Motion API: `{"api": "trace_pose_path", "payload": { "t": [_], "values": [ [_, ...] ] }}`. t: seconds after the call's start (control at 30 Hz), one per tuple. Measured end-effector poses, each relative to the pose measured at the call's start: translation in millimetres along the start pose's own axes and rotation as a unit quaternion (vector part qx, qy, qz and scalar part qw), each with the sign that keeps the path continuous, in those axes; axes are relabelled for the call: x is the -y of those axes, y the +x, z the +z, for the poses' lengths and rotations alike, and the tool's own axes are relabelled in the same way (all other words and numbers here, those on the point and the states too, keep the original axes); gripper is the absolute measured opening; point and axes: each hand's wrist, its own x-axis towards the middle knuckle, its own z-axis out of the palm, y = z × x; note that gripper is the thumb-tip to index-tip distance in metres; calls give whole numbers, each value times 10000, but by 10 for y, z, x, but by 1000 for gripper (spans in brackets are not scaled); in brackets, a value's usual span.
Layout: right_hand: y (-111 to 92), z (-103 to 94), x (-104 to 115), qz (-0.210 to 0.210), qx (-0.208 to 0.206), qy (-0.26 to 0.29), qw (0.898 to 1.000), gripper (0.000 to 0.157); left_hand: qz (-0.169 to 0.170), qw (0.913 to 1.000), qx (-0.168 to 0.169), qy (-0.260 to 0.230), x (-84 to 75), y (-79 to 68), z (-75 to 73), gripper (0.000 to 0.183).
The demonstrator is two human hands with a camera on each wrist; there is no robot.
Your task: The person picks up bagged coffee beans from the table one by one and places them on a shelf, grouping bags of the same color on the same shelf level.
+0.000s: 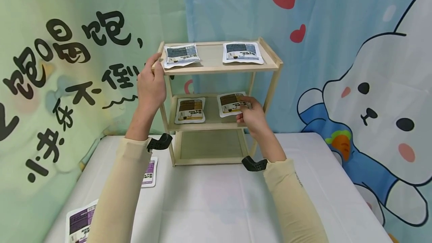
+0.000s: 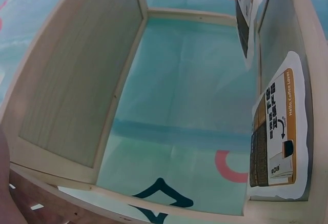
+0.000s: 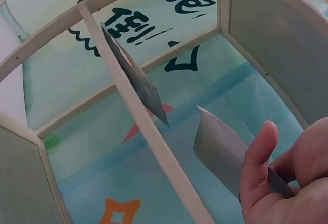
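Observation:
A three-tier wooden shelf (image 1: 202, 71) stands on the white-covered table. My left hand (image 1: 152, 85) grips its upper left corner, fingers over the top tier's side rail. My right hand (image 1: 253, 115) pinches the right edge of a brown-and-white coffee packet (image 1: 231, 104) at the right of the middle tier. In the right wrist view that packet (image 3: 218, 144) is tilted, with its plain back showing between thumb and fingers. To its left, another brown coffee packet (image 1: 190, 110) lies on the middle tier; its print reads "Hello, Coffee Lover" in the left wrist view.
Two blue-and-white packets, one left (image 1: 181, 55) and one right (image 1: 242, 52), lie on the top tier. The bottom tier (image 1: 212, 144) is bare. Two purple packets, one near (image 1: 81, 222) and one farther (image 1: 149, 173), lie on the table at left. A printed curtain (image 1: 229, 6) hangs behind.

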Motion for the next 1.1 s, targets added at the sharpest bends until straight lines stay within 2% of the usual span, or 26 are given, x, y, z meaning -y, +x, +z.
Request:
{"api": "trace_pose_path", "payload": {
  "t": [0.27, 0.53, 0.83, 0.93, 1.1],
  "values": [
    [-9, -15, -15, 98, -39, 104, 9999, 43, 37, 10000, 22, 60, -38, -12, 12, 47],
    [-34, -23, -58, 140, 18, -274, 9995, 43, 84, 9999, -1, 84, -23, -33, 21, 46],
    [-95, 34, -123, 134, -338, -609, 9975, 52, 0, 10000, 29, 39, -17, -20, 23, 47],
    [-149, 62, -137, 84, -386, -707, 9967, 55, -40, 10000, 16, 30, -7, -13, 16, 46],
    [-241, 101, -161, -224, -514, -775, 9954, 55, 16, 10000, -21, 12, -15, -7, 1, 46]
  ]
}}
